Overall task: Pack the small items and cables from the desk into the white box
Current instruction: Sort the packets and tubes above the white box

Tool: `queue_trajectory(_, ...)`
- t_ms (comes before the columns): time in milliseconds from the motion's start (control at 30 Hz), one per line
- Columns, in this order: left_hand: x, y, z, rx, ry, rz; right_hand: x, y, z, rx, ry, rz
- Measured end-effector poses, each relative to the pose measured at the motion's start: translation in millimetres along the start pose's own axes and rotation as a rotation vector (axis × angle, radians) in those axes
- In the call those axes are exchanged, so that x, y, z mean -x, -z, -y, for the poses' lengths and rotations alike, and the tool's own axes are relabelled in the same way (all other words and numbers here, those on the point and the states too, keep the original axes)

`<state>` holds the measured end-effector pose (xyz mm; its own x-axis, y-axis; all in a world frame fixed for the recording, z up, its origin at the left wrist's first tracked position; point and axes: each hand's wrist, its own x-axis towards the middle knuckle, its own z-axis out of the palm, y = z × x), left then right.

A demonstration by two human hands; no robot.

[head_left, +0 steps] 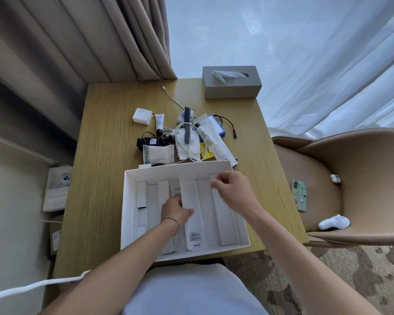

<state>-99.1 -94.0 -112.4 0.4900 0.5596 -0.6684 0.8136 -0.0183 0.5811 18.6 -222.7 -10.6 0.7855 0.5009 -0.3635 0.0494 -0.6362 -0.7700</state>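
Note:
A white box (pixel 129 201) lies open at the desk's near edge, with several white cardboard strips and dividers inside. My left hand (pixel 174 210) is inside it and grips the side of a long flat white packet (pixel 192 214). My right hand (pixel 231 190) pinches the top of a white divider strip (pixel 223 214) at the box's far right. Behind the box lies a heap of small items: a white cable (pixel 185 142), a white tube (pixel 214 142), a small tube (pixel 159 122), a white charger (pixel 142 116), black adapters (pixel 151 140), a dark comb (pixel 187 123) and a blue box (pixel 217 127).
A grey tissue box (pixel 231 83) stands at the desk's far right corner. A tan chair (pixel 328 178) to the right carries a phone (pixel 299 195), a white sock (pixel 333 221) and an earbud case (pixel 335 178). Curtains hang behind. White boxes (pixel 57 189) sit on the floor at left.

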Motion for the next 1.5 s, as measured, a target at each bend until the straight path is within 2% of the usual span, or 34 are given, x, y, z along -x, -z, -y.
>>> queue_trajectory(200,2,-5,-4,-0.321,-0.096,-0.082,0,0,-2,-0.002,0.008,0.009)
queue_trajectory(433,13,19,-17,-0.453,-0.136,0.036,-10,12,9,-0.03,0.051,0.012)
queue_trajectory(533,25,42,-28,-0.527,-0.209,-0.015,-27,24,18,-0.066,0.057,-0.017)
queue_trajectory(733,59,71,-71,-0.407,-0.446,-0.151,-72,44,29,-0.047,0.081,-0.073)
queue_trajectory(867,77,77,-109,-0.183,-0.521,-0.076,-109,47,22,-0.07,0.051,-0.108)
queue_trajectory(967,80,77,-132,-0.136,-0.559,-0.049,-139,43,9,-0.008,-0.016,-0.112)
queue_trajectory(1233,48,84,-156,-0.15,-0.528,-0.139,-179,20,-24,0.157,-0.156,-0.046)
queue_trajectory(1400,23,92,-150,-0.148,-0.439,-0.171,-186,5,-35,0.108,-0.148,-0.018)
queue_trajectory(1500,7,95,-146,-0.141,-0.365,-0.184,-189,4,-38,0.162,-0.131,0.003)
